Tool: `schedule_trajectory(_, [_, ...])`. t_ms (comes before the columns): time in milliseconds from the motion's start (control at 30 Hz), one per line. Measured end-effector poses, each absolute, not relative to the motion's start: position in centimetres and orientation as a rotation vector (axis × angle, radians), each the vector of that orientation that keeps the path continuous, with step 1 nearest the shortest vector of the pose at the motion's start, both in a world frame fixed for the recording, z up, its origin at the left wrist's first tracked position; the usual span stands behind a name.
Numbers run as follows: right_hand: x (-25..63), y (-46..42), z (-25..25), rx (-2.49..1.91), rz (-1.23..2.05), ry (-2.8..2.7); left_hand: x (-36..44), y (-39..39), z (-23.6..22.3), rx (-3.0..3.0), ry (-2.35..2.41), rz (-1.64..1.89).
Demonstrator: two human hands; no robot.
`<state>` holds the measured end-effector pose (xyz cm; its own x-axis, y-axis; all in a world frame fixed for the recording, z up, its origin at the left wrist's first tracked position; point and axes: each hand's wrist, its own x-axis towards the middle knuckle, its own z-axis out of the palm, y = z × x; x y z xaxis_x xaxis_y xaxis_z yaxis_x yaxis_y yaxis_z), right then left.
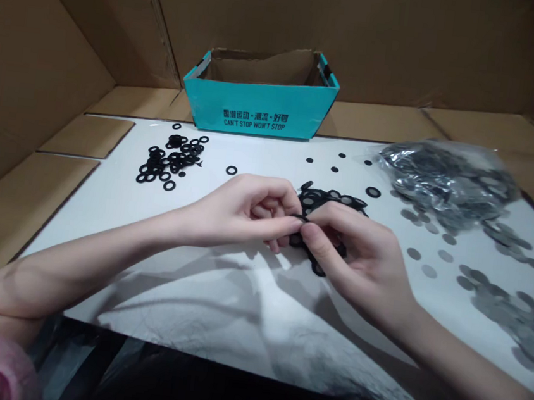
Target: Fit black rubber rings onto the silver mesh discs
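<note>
My left hand and my right hand meet above the middle of the white table. Both pinch a thin black ring between thumb and fingers, seen nearly edge-on; whether a disc sits in it cannot be made out. Just behind and below my fingers is a pile of black rings with grey centres, partly covered by my hands. One more such ring lies apart to the right of that pile. To the left are a heap of open black rings and a single open ring.
A turquoise cardboard box stands at the table's back edge. On the right lie a clear plastic bag of grey discs and loose grey discs. Several small black discs dot the back. Cardboard walls surround the white tabletop.
</note>
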<state>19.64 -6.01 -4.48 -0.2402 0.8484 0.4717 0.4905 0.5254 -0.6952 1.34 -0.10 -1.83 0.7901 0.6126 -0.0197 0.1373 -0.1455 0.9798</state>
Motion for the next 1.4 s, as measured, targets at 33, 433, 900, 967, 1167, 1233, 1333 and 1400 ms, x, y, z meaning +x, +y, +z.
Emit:
schedule_trajectory(33, [19.7, -6.0, -4.4, -1.089, 0.5, -1.91, 1.4, -0.2, -1.9, 1.701, 0.602, 0.46])
schedule_trajectory(433, [18.9, -6.6, -5.5, -0.997, 0.409, -1.852, 0.9, -0.1, -0.7, 1.782, 0.714, 0.322])
schedule_trajectory(900, [19.1, -6.5, -5.1, -1.018, 0.417, -1.862, 0.9, -0.4, -0.4, 1.79, 0.683, 0.315])
schedule_trajectory(967, [18.9, -6.6, -5.4, -1.002, 0.403, -1.848, 0.9, -0.1, -0.3, 1.793, 0.685, 0.274])
schedule_trajectory(1167, [19.5, -5.7, -5.2, -0.95, 0.41, -1.998, 0.6, 0.2, -0.5, 1.89, 0.732, 0.315])
schedule_trajectory(1233, [19.8, -5.4, -4.9, -0.939, 0.401, -2.018, 0.7, 0.1, -0.6, 1.913, 0.723, 0.344])
schedule_trajectory(1333, [20.0, -5.3, -4.7, -0.937, 0.433, -1.995, 0.9, -0.4, -0.6, 1.85, 0.686, 0.379])
schedule_trajectory(1400, [19.8, -5.4, -4.8, -0.968, 0.446, -1.941, 1.0, -0.6, -0.5, 1.78, 0.664, 0.393])
